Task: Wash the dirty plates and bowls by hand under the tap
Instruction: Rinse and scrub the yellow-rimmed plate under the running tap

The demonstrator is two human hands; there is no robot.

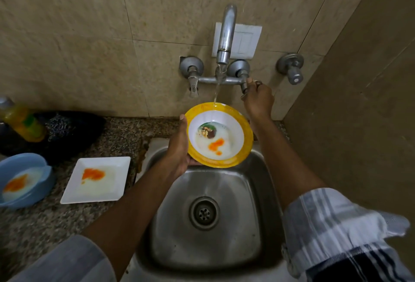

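The yellow-rimmed bowl point(219, 134) is held tilted over the back of the steel sink point(253, 194), just under the tap spout point(226, 35). A thin stream of water point(216, 93) falls from the spout and lands on the bowl's far rim. Inside the white well there is milky residue, an orange smear and a dark green and brown scrap of food, all unwashed.

The left hand point(179, 147) grips the bowl by its left edge, thumb over the rim and fingers clenched underneath it. The right hand point(257, 100) is up at the right tap handle point(243, 87), its fingers closed around the lever.

This looks like the opening of the first wash: the flow is being set while the bowl waits under it, and no rubbing has begun. The next move likely calls for letting go of the handle, bringing the right hand down into the bowl and scrubbing the residue loose while the left turns the bowl so water reaches the well rather than only the rim.

On the speckled desk point(116, 138) to the left, 2 more dirty pieces wait: a white square plate point(105, 192) with an orange stain, and beyond it a blue bowl point(42, 183) with the same mess. A bottle of yellow liquid point(22, 122) stands further back, beside a dark cloth point(74, 129).
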